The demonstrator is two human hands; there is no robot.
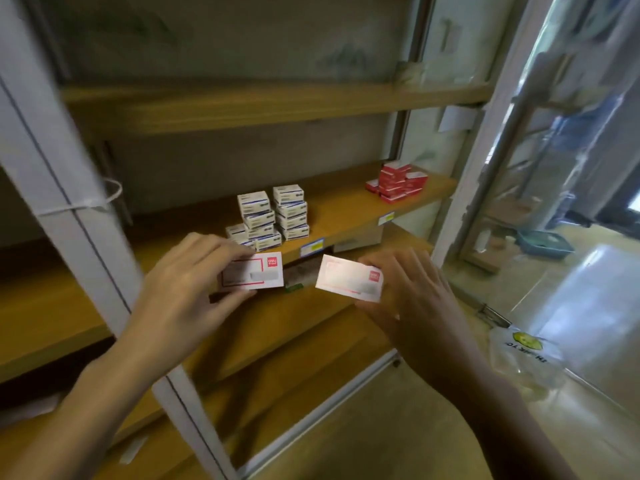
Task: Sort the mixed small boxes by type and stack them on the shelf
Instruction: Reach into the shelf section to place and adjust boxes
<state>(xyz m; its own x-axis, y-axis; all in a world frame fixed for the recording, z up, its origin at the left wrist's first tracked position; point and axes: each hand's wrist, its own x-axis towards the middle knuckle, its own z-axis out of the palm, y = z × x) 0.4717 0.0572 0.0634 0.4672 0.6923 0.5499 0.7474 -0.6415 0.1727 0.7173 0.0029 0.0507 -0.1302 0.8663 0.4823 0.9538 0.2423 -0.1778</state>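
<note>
Head view: a shelf [346,209] carries stacked blue-striped boxes [273,216] mid-board and a red pile [396,181] at its right end. In front, the left hand [183,285] pinches a white box [254,275] in its grip; beside it, the right hand [415,299] pinches a second white box [349,278].

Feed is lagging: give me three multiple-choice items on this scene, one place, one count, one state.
1. Where is the red box pile? A upper shelf; B right end of the shelf bearing the blue-and-white boxes; C floor.
2. How many white boxes are held? A one; B two; C four.
3. The left hand is: A empty; B pinching the left white box; C flat on the shelf.
Answers: 1 B, right of the blue-and-white stacks. 2 B, left white box plus right white box in the right hand. 3 B, thumb and fingers clamp its edges.
</note>
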